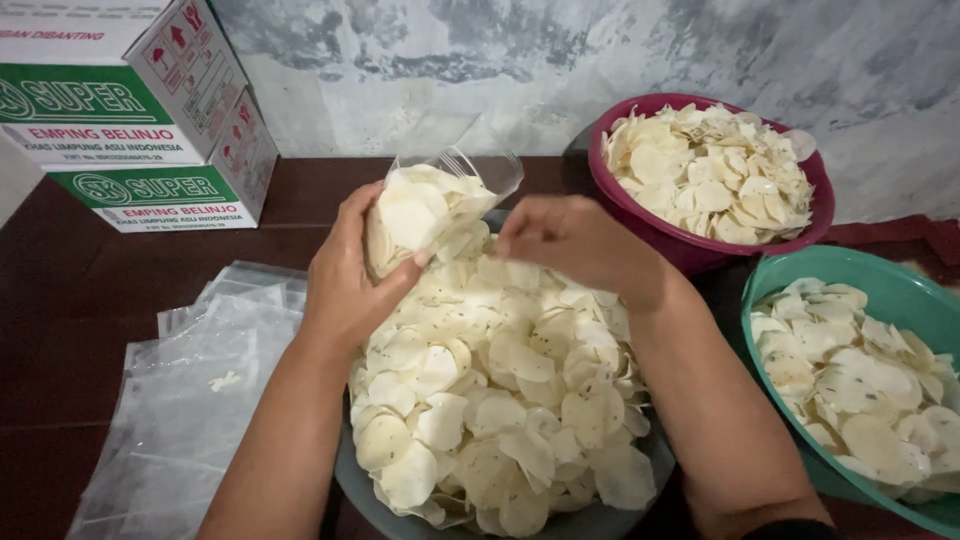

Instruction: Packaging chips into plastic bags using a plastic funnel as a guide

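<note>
My left hand grips a clear plastic bag partly filled with pale round chips, held tilted above a heaped pile of the same chips in a grey basin. My right hand hovers beside the bag's mouth, its fingers pinched together over the pile; whether it holds chips is hidden.
A maroon basin and a green basin, both holding chips, stand at the right. A stack of empty clear bags lies at the left on the dark wooden table. Two cardboard boxes sit at the back left against a grey wall.
</note>
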